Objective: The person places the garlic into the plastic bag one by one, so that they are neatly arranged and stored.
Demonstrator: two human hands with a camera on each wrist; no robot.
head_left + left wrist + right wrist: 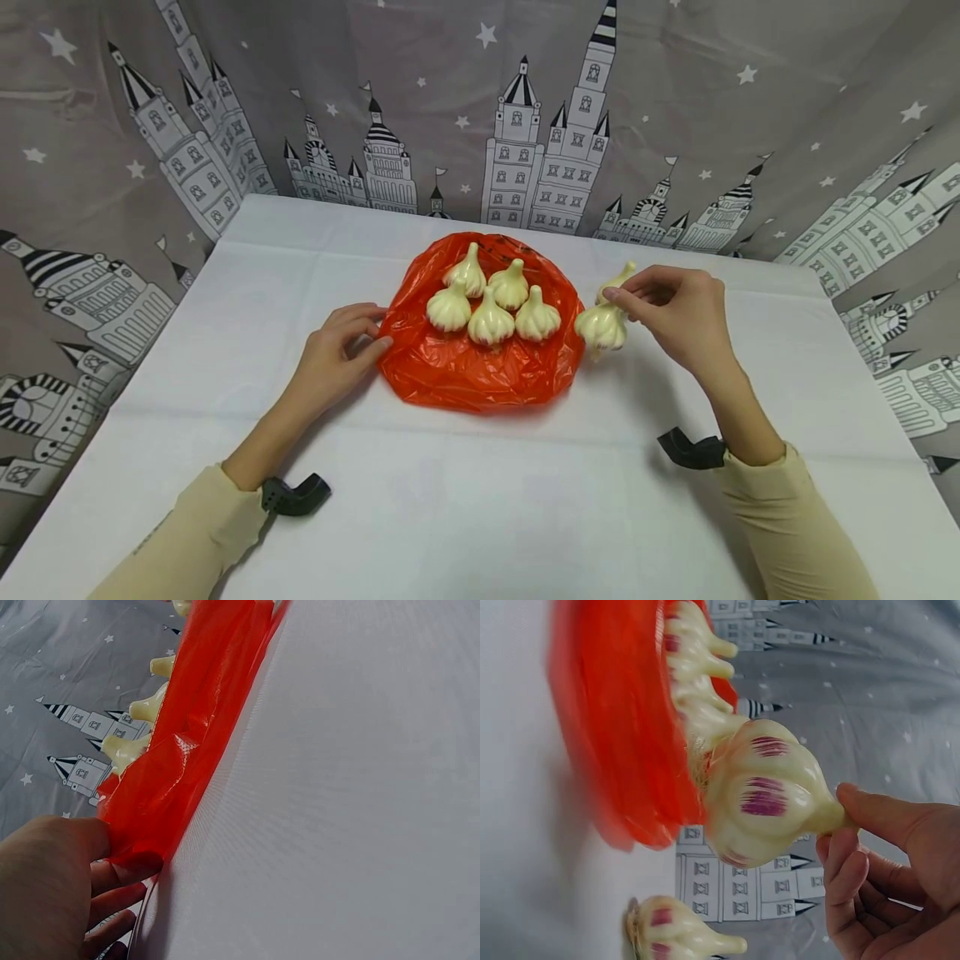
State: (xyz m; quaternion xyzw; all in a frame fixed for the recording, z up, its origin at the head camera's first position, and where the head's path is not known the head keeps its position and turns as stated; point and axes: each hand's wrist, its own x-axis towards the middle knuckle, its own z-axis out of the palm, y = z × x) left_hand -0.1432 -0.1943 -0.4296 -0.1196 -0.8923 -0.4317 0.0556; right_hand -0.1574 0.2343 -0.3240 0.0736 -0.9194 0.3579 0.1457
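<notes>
A red plastic bag (465,375) lies spread open like a shallow bowl, with several glossy cream garlic bulbs (491,319) standing in it, stems up. My left hand (333,354) pinches the bag's left edge; in the left wrist view the thumb is on one side of the red plastic (184,750) and the index finger behind it. At the bag's right rim, my right hand (678,312) holds a garlic bulb (761,795) by its stem between thumb and fingers, its purple-streaked body overlapping the rim. Another garlic bulb (679,930) stands on the table just behind that hand.
A white cloth (487,500) covers the table. Along its back edge hangs a grey curtain (435,50) printed with castles and stars. Each wrist wears a black strap-like device (296,495), below the cuffs of tan sleeves (795,517).
</notes>
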